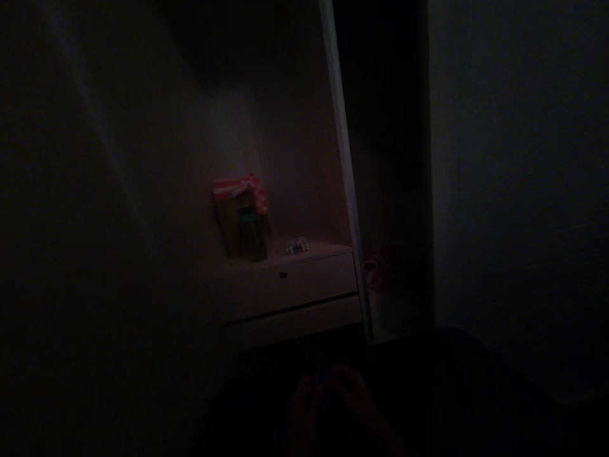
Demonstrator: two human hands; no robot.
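Note:
Very dim light leaves both hands as faint shapes low in the middle of the view. My left hand (303, 405) is closed, its fingers curled up near a small dark bluish thing (321, 383) whose kind I cannot make out. From the right, my right hand (349, 384) meets it, fingers bent in and closed at the same spot. Both hands seem to hold this thing between them, in front of and below the drawers of a cabinet.
A cabinet has two drawers (290, 292), the upper with a round lock or knob (283, 275). On its shelf stand a box-like thing with red-and-white cloth (240, 188), a jar-like container (252, 235) and a small patterned packet (297, 245). An upright panel (343, 139) divides the cabinet; reddish cloth (375, 273) lies beyond.

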